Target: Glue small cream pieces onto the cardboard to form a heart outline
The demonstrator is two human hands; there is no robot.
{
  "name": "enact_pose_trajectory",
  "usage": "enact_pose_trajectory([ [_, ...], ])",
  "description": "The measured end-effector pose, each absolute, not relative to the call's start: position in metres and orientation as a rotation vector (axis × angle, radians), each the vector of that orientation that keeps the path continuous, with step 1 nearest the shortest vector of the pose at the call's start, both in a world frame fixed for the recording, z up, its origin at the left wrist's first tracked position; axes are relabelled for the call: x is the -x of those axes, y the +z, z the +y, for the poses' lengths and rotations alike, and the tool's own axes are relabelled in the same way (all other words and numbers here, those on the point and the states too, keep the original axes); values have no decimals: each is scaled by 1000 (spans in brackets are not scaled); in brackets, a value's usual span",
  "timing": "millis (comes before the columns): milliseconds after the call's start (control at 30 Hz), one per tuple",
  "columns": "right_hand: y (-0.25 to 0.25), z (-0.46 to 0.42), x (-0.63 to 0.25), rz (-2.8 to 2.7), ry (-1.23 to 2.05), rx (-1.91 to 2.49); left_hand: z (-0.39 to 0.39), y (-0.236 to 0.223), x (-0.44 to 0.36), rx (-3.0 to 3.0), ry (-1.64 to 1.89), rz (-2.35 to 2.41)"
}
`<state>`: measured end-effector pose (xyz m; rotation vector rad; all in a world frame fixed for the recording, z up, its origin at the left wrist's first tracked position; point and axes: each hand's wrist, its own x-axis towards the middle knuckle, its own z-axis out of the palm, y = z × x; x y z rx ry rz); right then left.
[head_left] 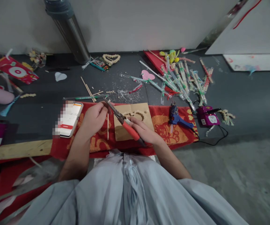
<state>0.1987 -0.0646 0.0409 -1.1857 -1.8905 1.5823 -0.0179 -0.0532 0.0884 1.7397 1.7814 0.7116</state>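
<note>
My right hand (144, 129) is wrapped round orange-handled shears (130, 129), whose metal jaws point away to the left. At the jaw tips my left hand (94, 116) is closed in a pinch; whatever lies between its fingers is too small or hidden to name. Under the shears lies a square of brown cardboard (120, 132) with a heart-shaped outline of small pale pieces (138, 115) on it, partly covered by the right hand. A thin wooden stick (108, 127) rests on the red towel (97, 145) between the hands.
A blue glue gun (180, 119) lies on the towel's right part, near a purple box (207, 116). At left is a phone (71, 122). Behind are loose sticks (88, 89), wrapped stick bundles (184, 76), a pink paper heart (147, 75) and a tall flask (72, 36).
</note>
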Motion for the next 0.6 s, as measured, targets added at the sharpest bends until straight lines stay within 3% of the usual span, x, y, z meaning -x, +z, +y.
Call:
enact_pose_trajectory([
  [600,47,-63,-205,-1981,1752,1102,-53,89,18,-1747,670,1838],
])
